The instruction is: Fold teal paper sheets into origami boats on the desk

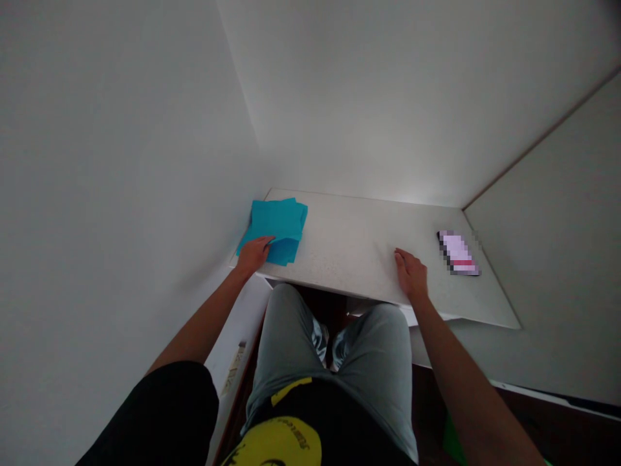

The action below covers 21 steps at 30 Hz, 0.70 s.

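The left hand (pixel 255 254) rests at the near left part of the blue paper (pixel 277 219), thumb and forefinger drawn close together at the near edge of a top sheet; whether they pinch it is too small to tell. The blue paper is a loose pile of overlapping sheets, their corners skewed, lying flat on the white surface (pixel 347 243). The right hand (pixel 411 273) is well to the right of the blue paper, loosely half-curled over the surface, thumb near the fingertips, with no object showing in it. Farther right of the paper, beyond that hand, lies a phone (pixel 458 252), its lit screen blurred into blocks. A wall (pixel 145 162) stands just left of the paper. Nearer the body than the paper are the person's legs in pale jeans (pixel 291 336). A white piece (pixel 411 316) shows under the front edge, right of the paper; I cannot tell whether it is a drawer.
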### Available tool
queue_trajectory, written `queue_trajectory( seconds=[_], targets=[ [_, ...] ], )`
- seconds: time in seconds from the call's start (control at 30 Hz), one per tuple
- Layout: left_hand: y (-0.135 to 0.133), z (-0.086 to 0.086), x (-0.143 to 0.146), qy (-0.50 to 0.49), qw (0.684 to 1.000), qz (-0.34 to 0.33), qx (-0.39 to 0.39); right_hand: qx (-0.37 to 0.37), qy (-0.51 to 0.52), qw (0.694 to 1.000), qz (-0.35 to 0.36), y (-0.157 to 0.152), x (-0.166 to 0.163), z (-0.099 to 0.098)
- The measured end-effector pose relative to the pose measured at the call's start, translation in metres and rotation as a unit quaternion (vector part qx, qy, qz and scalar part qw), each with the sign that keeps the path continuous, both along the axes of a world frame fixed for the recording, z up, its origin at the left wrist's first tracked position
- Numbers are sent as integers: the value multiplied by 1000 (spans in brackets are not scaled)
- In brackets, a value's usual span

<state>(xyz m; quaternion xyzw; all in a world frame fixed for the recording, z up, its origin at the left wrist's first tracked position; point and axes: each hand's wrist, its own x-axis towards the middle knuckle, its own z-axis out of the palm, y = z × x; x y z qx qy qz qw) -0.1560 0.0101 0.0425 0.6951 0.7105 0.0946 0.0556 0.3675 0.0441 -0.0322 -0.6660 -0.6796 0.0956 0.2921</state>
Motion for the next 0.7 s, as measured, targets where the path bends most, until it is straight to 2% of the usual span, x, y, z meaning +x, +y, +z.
queue_trajectory(
  seconds=[0.1,0.17,0.2,0.27,0.33,0.47,0.57,0.7],
  targets=[
    [12,30,15,-13,998,-2,56,3,4,1000,-1,0,0,-1],
    [17,41,37,-23,995,-46,83,10,6,1000,0,1,0,-3],
    [17,41,53,-24,993,-82,87,11,6,1000,1,1,0,-3],
    [11,30,92,-12,984,-162,71,10,7,1000,0,0,0,-3],
    [0,8,133,-1,975,-219,38,10,13,1000,2,0,-1,-2],
    [-31,-40,198,-6,962,-272,-13,16,20,1000,8,-2,-2,1],
    [-48,-59,220,-26,959,-281,5,16,31,999,10,-3,-4,3],
    [-56,-57,224,-61,946,-319,1,14,38,999,10,-7,-7,6]
  ],
)
